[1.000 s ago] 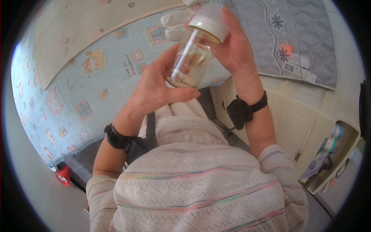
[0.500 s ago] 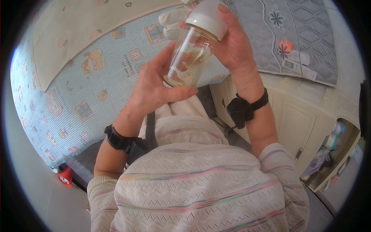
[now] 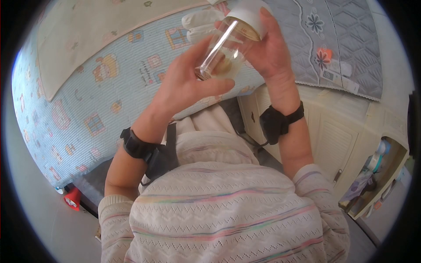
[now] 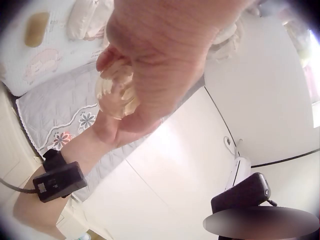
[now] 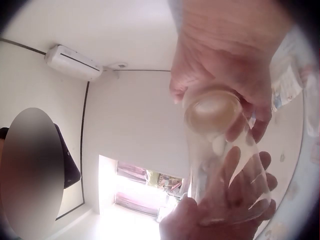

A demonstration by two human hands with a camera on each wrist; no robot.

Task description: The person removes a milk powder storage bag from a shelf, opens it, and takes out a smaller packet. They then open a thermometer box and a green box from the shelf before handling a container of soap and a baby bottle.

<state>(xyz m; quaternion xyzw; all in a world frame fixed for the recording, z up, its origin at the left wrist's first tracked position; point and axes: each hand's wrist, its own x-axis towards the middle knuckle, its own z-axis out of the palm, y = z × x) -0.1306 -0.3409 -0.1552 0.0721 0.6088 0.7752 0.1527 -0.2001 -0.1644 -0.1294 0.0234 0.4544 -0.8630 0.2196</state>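
Note:
A clear baby bottle [image 3: 224,46] with a white cap [image 3: 250,16] is held tilted between both hands, its base toward the body. The right hand [image 3: 269,52] grips the cap end, thumb along its side. Around the lower part of the bottle lies the left hand [image 3: 186,81], its thumb near the base. In the right wrist view, the left fingers [image 5: 267,180] show behind the clear wall of the bottle [image 5: 205,155]. The left wrist view shows the bottle's base [image 4: 112,97], partly hidden by the left hand.
A pale blue patterned quilt [image 3: 87,101] covers the bed, with a beige cloth [image 3: 79,44] over it. White cloth rolls [image 3: 199,26] lie behind the bottle. To the right, a grey quilted cover [image 3: 351,39] tops a cream cabinet [image 3: 333,140] with an open side shelf.
The bottle has shifted slightly right, and its body has turned so that the printing faces differently. The left hand has moved right and a little upward; the right hand stays on the cap.

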